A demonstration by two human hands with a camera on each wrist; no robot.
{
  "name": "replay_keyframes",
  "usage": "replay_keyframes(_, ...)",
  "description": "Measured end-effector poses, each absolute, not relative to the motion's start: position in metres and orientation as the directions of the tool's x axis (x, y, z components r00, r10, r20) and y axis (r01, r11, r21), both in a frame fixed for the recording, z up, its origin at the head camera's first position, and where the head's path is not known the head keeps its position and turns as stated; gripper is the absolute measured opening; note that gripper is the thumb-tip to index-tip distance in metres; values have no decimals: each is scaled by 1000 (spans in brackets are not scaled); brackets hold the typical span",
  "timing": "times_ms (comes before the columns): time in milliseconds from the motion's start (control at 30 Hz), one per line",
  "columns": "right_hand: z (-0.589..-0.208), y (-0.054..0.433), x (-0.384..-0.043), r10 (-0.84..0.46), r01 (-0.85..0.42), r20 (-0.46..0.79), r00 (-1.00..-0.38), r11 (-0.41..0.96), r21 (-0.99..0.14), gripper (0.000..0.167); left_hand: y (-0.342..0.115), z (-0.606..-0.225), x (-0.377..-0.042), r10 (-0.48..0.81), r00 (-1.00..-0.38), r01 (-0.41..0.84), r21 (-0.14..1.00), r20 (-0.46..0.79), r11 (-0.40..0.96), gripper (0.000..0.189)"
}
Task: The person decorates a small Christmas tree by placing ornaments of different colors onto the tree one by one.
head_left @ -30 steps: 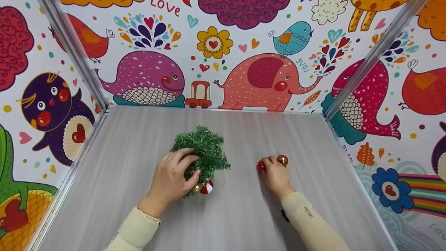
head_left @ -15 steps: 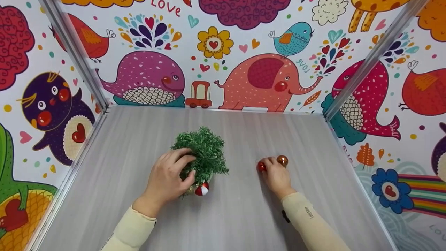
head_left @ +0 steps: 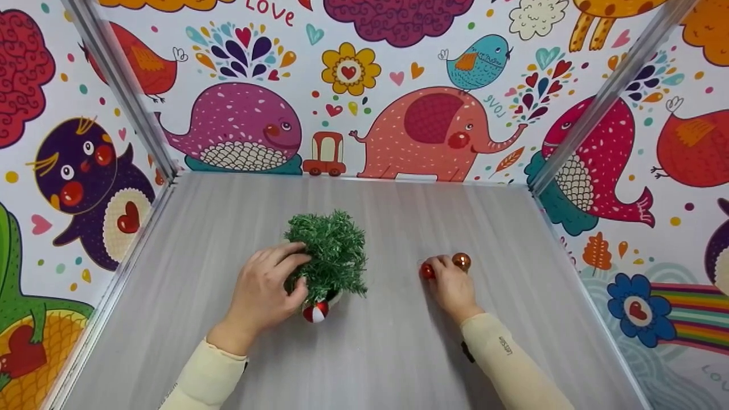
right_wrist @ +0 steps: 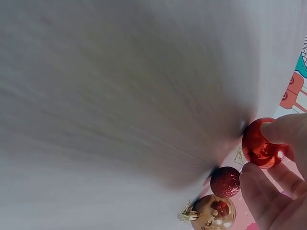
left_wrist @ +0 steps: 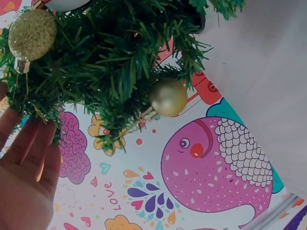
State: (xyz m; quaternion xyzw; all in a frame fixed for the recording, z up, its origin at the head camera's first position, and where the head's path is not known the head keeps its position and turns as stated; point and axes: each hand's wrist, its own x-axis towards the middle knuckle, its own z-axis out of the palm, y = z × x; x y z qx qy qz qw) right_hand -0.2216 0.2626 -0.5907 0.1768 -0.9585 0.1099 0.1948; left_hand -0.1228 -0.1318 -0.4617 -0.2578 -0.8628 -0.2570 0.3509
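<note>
A small green tinsel Christmas tree (head_left: 336,245) stands left of the middle of the table in the head view. My left hand (head_left: 267,290) holds it from the left, fingertips in the foliage. A red-and-white bauble (head_left: 316,311) hangs on its near side. The left wrist view shows a gold glitter bauble (left_wrist: 32,34) and a plain gold bauble (left_wrist: 169,97) on its branches. Farther right, my right hand (head_left: 453,290) pinches a shiny red bauble (right_wrist: 261,143) low at the tabletop. Beside those fingers lie a dark red glitter bauble (right_wrist: 225,182) and a shiny copper-gold bauble (right_wrist: 215,211).
The grey wood-grain table (head_left: 387,353) is bounded by printed cartoon walls (head_left: 353,23) at the back and both sides. Metal rails (head_left: 108,290) run along the table's sides, and posts (head_left: 615,97) rise at the back corners.
The tree has turned and its red-and-white bauble has shifted left and nearer to me. My left hand has moved left and slightly down with it. The right hand has stayed in place.
</note>
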Motion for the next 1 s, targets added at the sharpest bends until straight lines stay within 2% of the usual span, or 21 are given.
replay_keyframes(1000, -594, 267, -225, -319, -419, 432, -844, 894, -160, 36, -138, -463, -122, 261, -625, 616, 260, 735, 744, 30)
